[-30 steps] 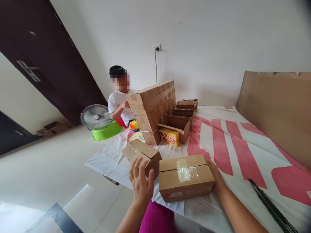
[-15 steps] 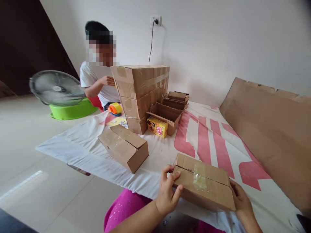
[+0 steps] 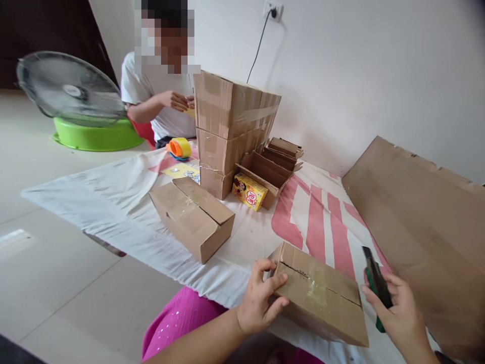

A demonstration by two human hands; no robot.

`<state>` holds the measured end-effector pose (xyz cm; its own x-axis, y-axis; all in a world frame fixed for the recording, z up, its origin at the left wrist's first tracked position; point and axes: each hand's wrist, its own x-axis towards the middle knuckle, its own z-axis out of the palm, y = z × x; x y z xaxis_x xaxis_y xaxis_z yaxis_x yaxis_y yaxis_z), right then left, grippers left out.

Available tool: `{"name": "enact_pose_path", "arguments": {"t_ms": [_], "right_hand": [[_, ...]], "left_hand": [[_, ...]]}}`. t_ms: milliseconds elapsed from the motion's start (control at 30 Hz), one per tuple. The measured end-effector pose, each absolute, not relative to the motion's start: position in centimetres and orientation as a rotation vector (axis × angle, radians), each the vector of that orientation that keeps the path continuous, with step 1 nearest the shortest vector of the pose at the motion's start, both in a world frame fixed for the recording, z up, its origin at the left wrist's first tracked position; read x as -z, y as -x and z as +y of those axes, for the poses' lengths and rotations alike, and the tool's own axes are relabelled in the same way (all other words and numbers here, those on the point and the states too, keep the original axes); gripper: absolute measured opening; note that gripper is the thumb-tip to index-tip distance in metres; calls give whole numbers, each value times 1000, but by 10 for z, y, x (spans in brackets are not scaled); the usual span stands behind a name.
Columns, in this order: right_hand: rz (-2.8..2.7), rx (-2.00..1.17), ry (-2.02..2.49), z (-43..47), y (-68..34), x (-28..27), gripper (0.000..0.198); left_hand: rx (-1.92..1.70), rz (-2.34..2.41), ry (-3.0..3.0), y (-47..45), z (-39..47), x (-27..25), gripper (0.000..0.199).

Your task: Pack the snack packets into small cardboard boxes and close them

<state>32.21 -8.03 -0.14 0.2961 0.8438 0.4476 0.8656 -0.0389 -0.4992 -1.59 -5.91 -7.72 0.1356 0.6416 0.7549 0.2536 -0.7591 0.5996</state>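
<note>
At the bottom centre of the frame the left hand (image 3: 261, 303) reaches in from the lower left, forearm angled upward, thumb and fingers curled over the near left corner of a taped cardboard box (image 3: 320, 296) lying on the red-striped white sheet (image 3: 322, 217). At the lower right, the right hand (image 3: 397, 311) is raised just beside the box's right end, fingers wrapped round a dark green-handled cutter (image 3: 375, 283) that points up and away. Left of centre lies a second closed box (image 3: 193, 217). In the upper left another person (image 3: 155, 96) sits behind stacked cartons (image 3: 231, 126).
</note>
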Motion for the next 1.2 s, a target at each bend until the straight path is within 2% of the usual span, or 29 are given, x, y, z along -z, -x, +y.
{"name": "enact_pose_path", "arguments": {"t_ms": [133,267,433,600,900,1200], "right_hand": [[-2374,198,1451,-74,-253,-54,55],[-2723,525,1167,-60,-205,-78,46],[-2867,590,1068,-51,-193,-87,52],[-3004,786,994,-57,-198,-104,57],[-3096,906,1131,-90,-252,-115,64],[-2935,921,1125,-94,-255,-125,47]], "left_hand": [[-1650,841,-2067,17,-58,77,37],[-1655,848,-2081,18,-59,78,38],[-1627,870,-2092,19,-58,79,37],[-1588,944,-2140,20,-58,79,35],[-1596,1003,-2185,20,-59,76,29],[-1637,959,-2143,15,-60,83,31]]}}
